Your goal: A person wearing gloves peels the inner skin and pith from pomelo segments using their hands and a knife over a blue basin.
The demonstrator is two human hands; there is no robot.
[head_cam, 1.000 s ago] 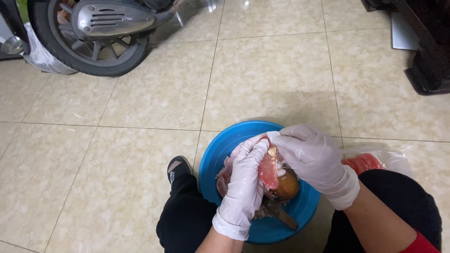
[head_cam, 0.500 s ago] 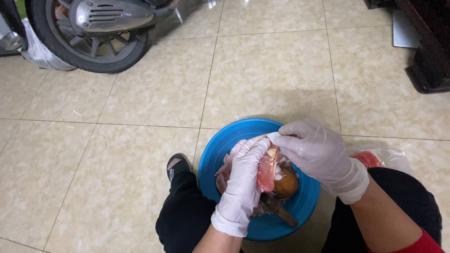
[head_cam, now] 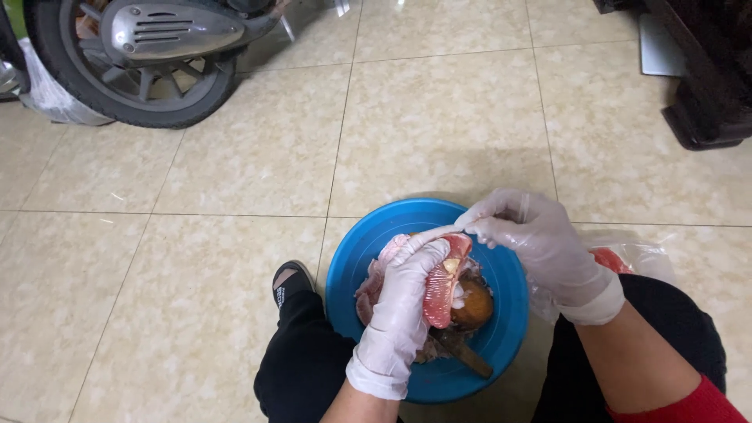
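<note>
Head view: gloved left hand [head_cam: 403, 301] grips a pink-red pomelo segment [head_cam: 442, 282] over the round blue plastic basin [head_cam: 348, 266]. Gloved right hand [head_cam: 536, 243] pinches white membrane at the segment's top; since a second ago its fingers have closed in, peeling underway.

Two gloved hands [head_cam: 407, 305], one blue basin [head_cam: 501, 274], one pink fruit segment [head_cam: 443, 282].

Scooter wheel [head_cam: 129, 70] far off; floor [head_cam: 439, 125] open.
</note>
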